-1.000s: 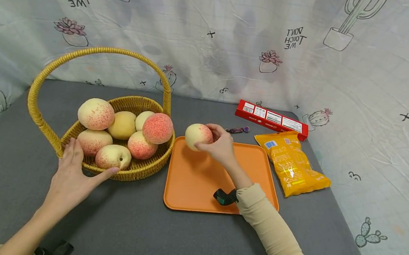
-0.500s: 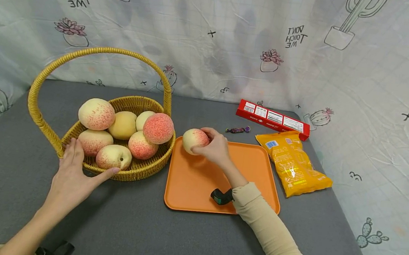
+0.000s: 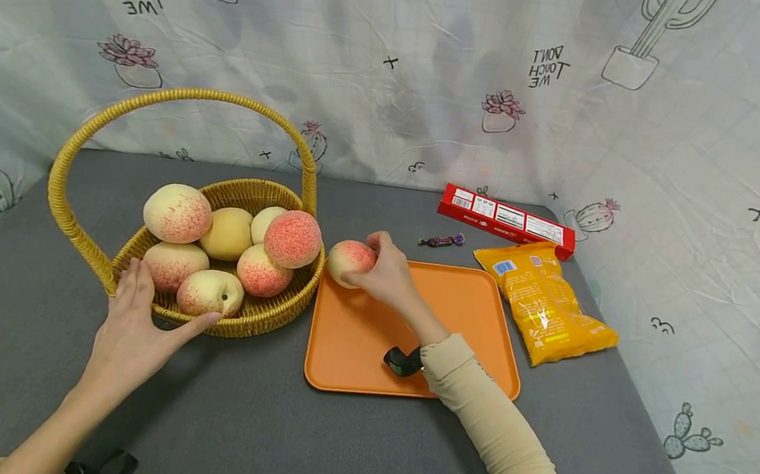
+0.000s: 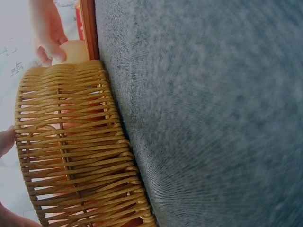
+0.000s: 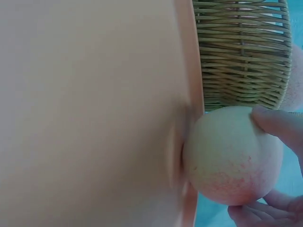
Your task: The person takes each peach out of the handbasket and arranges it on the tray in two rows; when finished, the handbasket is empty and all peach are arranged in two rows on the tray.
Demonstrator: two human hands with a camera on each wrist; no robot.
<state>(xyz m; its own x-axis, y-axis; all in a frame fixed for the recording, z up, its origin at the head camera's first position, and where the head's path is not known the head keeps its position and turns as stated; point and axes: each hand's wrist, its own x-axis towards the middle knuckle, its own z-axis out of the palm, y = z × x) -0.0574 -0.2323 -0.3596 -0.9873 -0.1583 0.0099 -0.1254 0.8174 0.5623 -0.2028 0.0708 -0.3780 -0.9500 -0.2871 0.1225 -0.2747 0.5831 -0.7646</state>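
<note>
My right hand grips a yellow-and-red peach between thumb and fingers at the back left corner of an orange tray. In the right wrist view the peach is beside the tray's rim; whether it touches the tray I cannot tell. My left hand rests on the near left rim of a yellow wicker basket, fingers straight and thumb spread along the rim. Several peaches lie in the basket, among them a redder one at its right and a pale one in front.
Right of the tray lies an orange snack bag. Behind it are a long red box and a small purple wrapped candy. The basket's tall handle arches over the fruit. A patterned cloth hangs behind the grey table.
My right hand has moved left with the peach, from above the tray to its back left corner near the basket. The left hand has stayed on the basket rim.
</note>
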